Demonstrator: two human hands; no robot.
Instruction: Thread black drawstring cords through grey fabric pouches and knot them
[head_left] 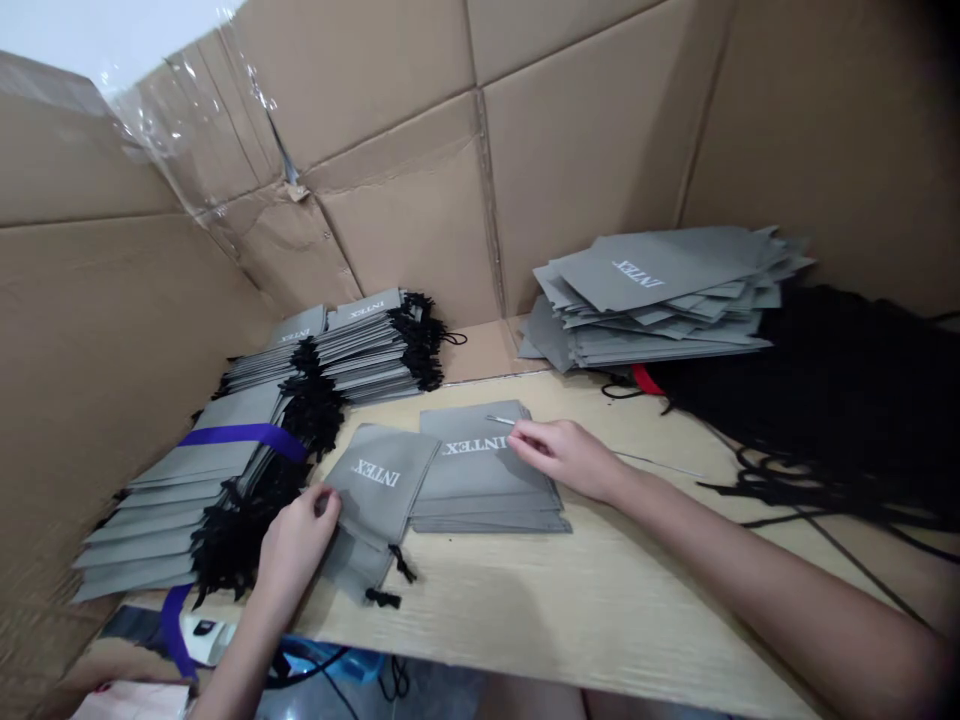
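My left hand (304,525) is closed in a pinch at the left edge of a grey drawstring pouch (367,465) printed INTEX. Another grey pouch lies partly beneath that one, and knotted black cord ends stick out at their lower right. My right hand (551,452) pinches a thin metal needle-like tool (501,420), whose tip points left. It is over a small stack of flat grey pouches (480,490) with the same print. The fingers hide the middle of the tool.
Bundles of corded pouches (161,500), one under a purple band (244,436), stand at left, with more stacks (367,350) behind. Loose grey pouches (675,270) pile at back right beside a mass of black cords (847,390). Cardboard walls (397,150) surround the wooden table (525,600).
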